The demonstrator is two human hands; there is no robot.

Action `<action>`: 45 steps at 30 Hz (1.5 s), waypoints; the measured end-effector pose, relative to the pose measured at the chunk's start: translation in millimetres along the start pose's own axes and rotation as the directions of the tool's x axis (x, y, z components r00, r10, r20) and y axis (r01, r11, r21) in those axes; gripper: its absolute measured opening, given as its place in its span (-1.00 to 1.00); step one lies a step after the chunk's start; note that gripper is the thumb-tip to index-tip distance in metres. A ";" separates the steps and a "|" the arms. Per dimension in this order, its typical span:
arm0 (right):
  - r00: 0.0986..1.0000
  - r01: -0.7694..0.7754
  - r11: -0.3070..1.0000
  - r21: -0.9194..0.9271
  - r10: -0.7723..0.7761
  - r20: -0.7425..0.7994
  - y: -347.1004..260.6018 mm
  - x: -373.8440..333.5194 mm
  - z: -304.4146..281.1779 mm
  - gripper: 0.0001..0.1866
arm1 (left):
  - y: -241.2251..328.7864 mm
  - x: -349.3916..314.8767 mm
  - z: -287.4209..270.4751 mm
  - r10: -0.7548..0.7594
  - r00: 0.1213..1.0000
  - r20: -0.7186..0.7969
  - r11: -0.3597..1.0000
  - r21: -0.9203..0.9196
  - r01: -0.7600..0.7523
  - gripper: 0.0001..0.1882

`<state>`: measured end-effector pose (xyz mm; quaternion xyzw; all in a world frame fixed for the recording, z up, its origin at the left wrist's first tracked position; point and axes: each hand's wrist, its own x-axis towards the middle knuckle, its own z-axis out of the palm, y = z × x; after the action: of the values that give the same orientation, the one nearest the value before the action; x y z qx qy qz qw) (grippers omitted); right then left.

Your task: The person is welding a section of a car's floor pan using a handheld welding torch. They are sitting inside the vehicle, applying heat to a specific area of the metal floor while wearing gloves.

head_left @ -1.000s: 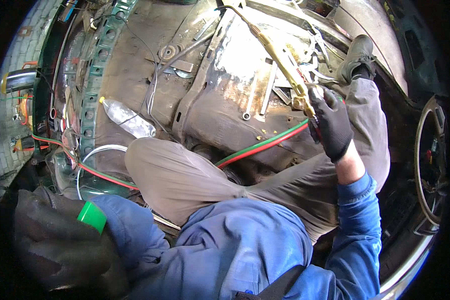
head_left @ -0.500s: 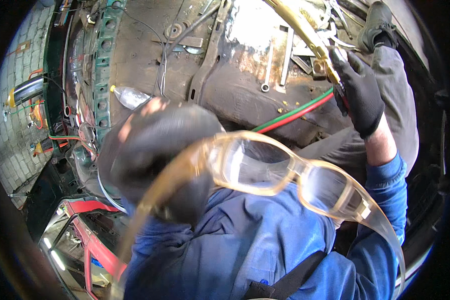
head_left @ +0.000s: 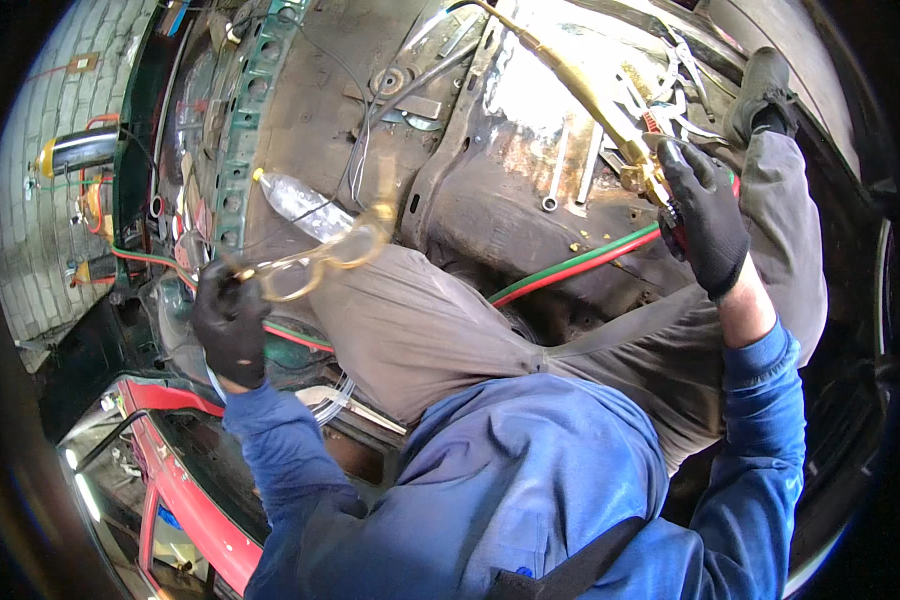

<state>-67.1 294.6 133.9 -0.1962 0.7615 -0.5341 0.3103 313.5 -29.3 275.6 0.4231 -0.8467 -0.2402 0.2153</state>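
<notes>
My left hand (head_left: 230,318), in a black glove, is closed on one temple of a pair of clear safety glasses (head_left: 298,272) with yellowish frames. The glasses hang in front of my left knee, partly over a clear plastic bottle (head_left: 300,204) with a yellow cap. My right hand (head_left: 708,218), also gloved in black, wraps round the handle end of a brass gas torch (head_left: 592,98). Its long neck points up and left, and the tip bends near the top edge. Green and red twin hoses (head_left: 580,270) run below the torch toward my right hand.
A wrench (head_left: 558,165) and several pliers (head_left: 686,75) lie on the rusty metal floor pan beyond my legs. A ribbed green metal strip (head_left: 245,125) runs along the left. Below it stands a red car body part (head_left: 185,480). Thin cables (head_left: 358,150) cross the floor.
The safety glasses have moved away from close in front of the camera, down and left, in my left hand. My right hand stays on the torch; the view has shifted slightly.
</notes>
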 end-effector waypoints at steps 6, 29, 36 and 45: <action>0.981 -0.188 0.976 0.105 0.183 0.059 -13.5 -5.6 -11.3 -0.55 | -25.0 1.4 -43.7 -0.002 0.996 -0.086 0.981 0.195 0.019 -0.80; 0.998 -0.040 0.981 0.190 0.048 -0.039 -15.2 -16.7 -44.4 -0.43 | -29.8 26.5 37.9 -0.207 0.845 0.494 0.946 0.322 0.044 -0.72; 1.000 0.023 1.000 0.005 -0.023 -0.015 -5.3 -15.8 -46.4 -0.56 | 2.9 37.2 38.0 -0.067 0.864 0.500 0.873 0.449 -0.192 -0.77; 0.996 0.037 0.992 0.119 -0.027 -0.088 4.3 -8.0 -38.2 -0.44 | 1.2 79.1 -58.1 0.059 0.984 0.171 0.956 0.273 -0.105 -0.79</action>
<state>-87.2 327.5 141.0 -0.1659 0.7375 -0.5919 0.2797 302.3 -106.6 335.1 0.3932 -0.9036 -0.1416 0.0939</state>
